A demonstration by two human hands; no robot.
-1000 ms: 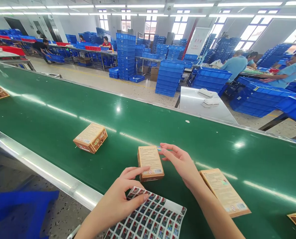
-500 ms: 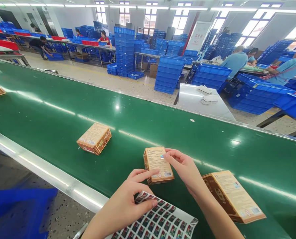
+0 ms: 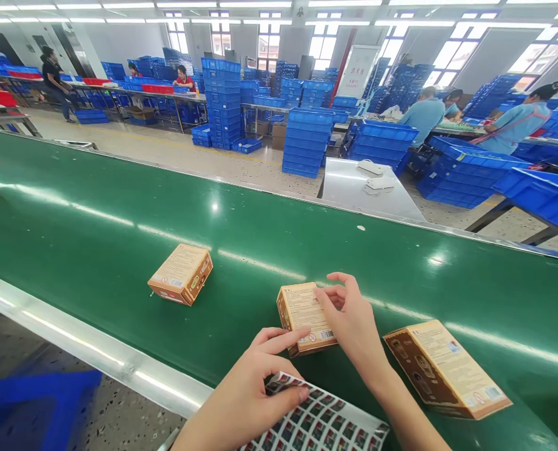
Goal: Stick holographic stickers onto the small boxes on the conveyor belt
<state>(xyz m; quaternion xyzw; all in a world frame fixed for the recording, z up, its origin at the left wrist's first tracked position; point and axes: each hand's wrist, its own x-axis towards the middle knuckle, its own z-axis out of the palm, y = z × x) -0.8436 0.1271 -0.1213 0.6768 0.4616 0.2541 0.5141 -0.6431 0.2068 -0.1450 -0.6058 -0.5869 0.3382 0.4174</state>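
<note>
My left hand [image 3: 255, 388] grips a sheet of small shiny stickers [image 3: 325, 416] between thumb and curled fingers. Its index finger lies across the lower part of a brown and cream cardboard box [image 3: 302, 313] on the green conveyor belt [image 3: 95, 250]. At the upper right of that box's printed top face, my right hand [image 3: 351, 319] rests its thumb, the other fingers apart and raised. The small shiny sticker there is mostly hidden by the thumb. To the right of my right hand sits another such box [image 3: 448, 369], with a shiny sticker on its top.
A similar box [image 3: 181, 274] lies on the belt to the left; others are cut off at both side edges. Beyond the belt are a metal table [image 3: 367, 188], stacked blue crates [image 3: 307, 143] and several people working. A metal rail [image 3: 95, 347] borders the belt's near side.
The view has shifted slightly. My right hand's thumb has moved over the sticker on the middle box, and its fingers have lifted and spread. My left hand keeps hold of the sheet.
</note>
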